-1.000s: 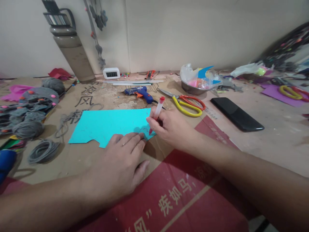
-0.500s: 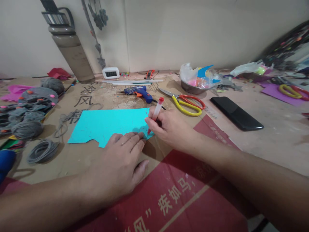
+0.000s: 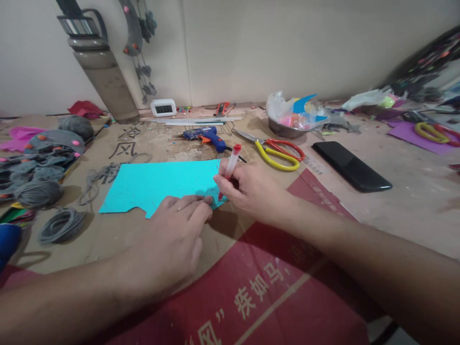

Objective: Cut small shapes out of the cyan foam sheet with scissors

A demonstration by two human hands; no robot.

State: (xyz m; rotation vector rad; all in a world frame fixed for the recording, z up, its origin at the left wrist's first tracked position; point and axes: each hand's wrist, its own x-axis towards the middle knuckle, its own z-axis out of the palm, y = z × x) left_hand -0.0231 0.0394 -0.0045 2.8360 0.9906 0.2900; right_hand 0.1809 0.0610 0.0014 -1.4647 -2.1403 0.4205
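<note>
A turquoise sheet of craft foam or card (image 3: pixel 158 182) lies on the cardboard, with a notch cut in its near edge. Faint lines show at its right end. My left hand (image 3: pixel 181 230) rests palm down across the sheet's near edge, its fingers stretched forward and pressing near the right end. What lies beneath those fingertips is hidden. In my right hand (image 3: pixel 251 189) a red pen with a clear barrel (image 3: pixel 232 163) is gripped, its tip down at the sheet's right end, close to my left fingertips.
Beyond the sheet lie a blue glue gun (image 3: pixel 210 138) and scissors (image 3: pixel 276 153). A black phone (image 3: pixel 352 165) is at right, behind it a metal bowl (image 3: pixel 287 129) of scraps. Grey yarn (image 3: pixel 62 225) sits left, near a bottle (image 3: pixel 104 76) and white timer (image 3: pixel 163 108).
My left hand has drawn slightly back and its thumb has tucked in closer to the fingers. The pen tip has shifted a little left, and the whole view has moved slightly.
</note>
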